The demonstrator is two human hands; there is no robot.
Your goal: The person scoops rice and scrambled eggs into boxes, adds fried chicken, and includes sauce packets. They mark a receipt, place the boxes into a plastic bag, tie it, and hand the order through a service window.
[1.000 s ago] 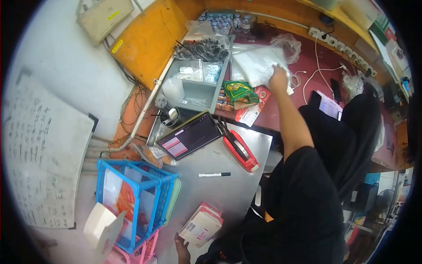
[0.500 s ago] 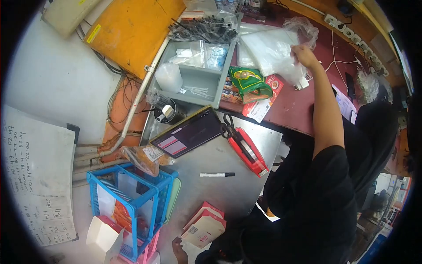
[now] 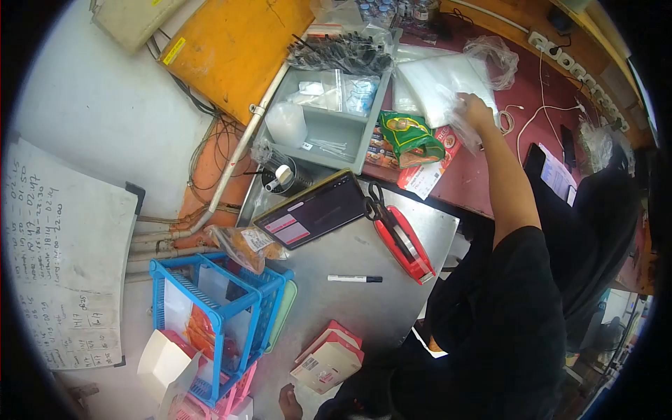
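Note:
My right hand [image 3: 476, 114] reaches over the stack of clear plastic bags [image 3: 437, 80] on the dark red table. Its fingers are closed on the edge of one bag, and a loose fold of plastic hangs beneath the hand. Low in the view, my left hand [image 3: 290, 404] shows only in part, beside a red and white cardboard food box [image 3: 327, 364] on the metal table. Nothing shows in the left hand; its fingers look loosely extended and apart from the box.
A green packet [image 3: 413, 138] lies by the bags. On the metal table [image 3: 308, 297] are a tablet [image 3: 315, 210], a red tape dispenser [image 3: 406, 245], scissors [image 3: 376, 203] and a marker [image 3: 355, 278]. A blue basket [image 3: 220, 308] and a grey divided tray [image 3: 329, 129] stand nearby.
The view has shifted slightly. My right hand has drawn back a little over the bags, and a fold of plastic now hangs from it. My left hand sits slightly lower, farther from the box.

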